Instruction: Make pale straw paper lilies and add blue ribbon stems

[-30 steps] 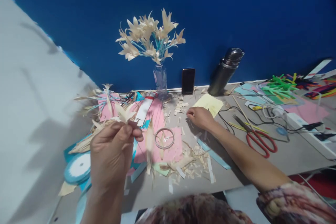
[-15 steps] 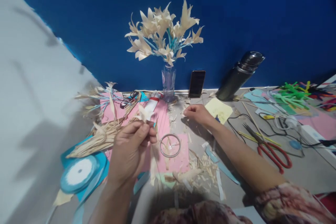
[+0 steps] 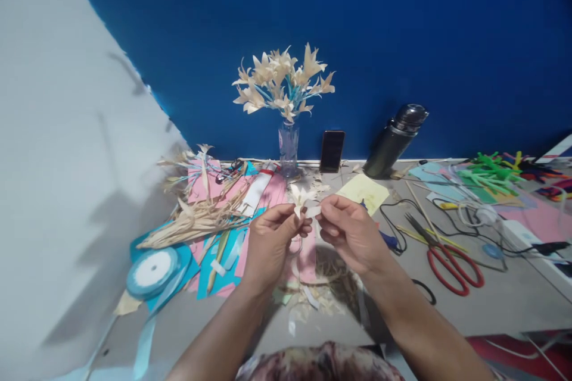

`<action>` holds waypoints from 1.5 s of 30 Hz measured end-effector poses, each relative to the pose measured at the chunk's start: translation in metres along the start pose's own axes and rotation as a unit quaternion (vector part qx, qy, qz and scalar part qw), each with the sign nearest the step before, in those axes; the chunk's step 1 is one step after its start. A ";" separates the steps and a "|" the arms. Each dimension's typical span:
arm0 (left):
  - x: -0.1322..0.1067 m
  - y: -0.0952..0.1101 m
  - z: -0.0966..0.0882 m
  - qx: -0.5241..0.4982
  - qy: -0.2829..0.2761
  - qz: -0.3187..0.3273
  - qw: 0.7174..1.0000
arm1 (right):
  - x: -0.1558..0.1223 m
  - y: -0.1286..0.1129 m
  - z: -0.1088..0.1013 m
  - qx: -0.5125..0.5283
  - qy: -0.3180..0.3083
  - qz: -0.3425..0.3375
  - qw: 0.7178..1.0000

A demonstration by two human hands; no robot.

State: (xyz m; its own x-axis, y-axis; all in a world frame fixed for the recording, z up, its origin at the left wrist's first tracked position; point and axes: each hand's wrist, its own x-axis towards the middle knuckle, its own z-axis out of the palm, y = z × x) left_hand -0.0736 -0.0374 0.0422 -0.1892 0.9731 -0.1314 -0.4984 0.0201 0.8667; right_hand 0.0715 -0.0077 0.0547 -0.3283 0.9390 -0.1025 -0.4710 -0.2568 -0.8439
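My left hand (image 3: 271, 244) is closed in a pinch around the base of a small cream flower (image 3: 300, 194), which looks made of dried husk and points upward. Beside it, my right hand (image 3: 351, 232) pinches a short pale strip (image 3: 313, 212) between thumb and fingers. The strip reaches toward the flower's base; whether the two touch I cannot tell. Both hands are above pink paper (image 3: 307, 265) and scattered husk scraps (image 3: 319, 303). Behind them, a clear vase (image 3: 288, 152) bears a bunch of similar cream flowers (image 3: 286, 74) on blue stems.
At left lie a husk bundle (image 3: 187, 227) and a roll of light blue ribbon (image 3: 154, 271). Red-handled scissors (image 3: 453, 265) rest at right near black cables. A phone (image 3: 332, 152) and a dark flask (image 3: 393, 143) lean against the blue wall. Green pipe cleaners (image 3: 489, 175) are farther right.
My right hand has come from the table's far middle to the left hand, now with a pale strip in its fingers. My left hand has moved right with the flower. The camera view has shifted.
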 end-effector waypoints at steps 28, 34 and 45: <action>-0.028 0.002 0.009 -0.140 -0.133 -0.150 0.970 | -0.034 -0.008 -0.017 -0.465 -0.049 -0.530 0.708; -0.027 0.000 0.011 -0.094 -0.111 -0.122 0.982 | -0.038 -0.005 -0.016 -0.440 0.032 -0.491 0.751; -0.026 -0.005 0.013 -0.081 -0.116 -0.104 0.984 | -0.038 -0.009 -0.009 -0.460 0.080 -0.495 0.733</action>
State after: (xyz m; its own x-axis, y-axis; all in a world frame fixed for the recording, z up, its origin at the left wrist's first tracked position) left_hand -0.0546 -0.0602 0.0476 0.1204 0.9784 -0.1680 -0.6378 0.2059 0.7422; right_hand 0.0950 -0.0390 0.0613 -0.0637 0.5942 0.8018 0.3611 0.7628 -0.5365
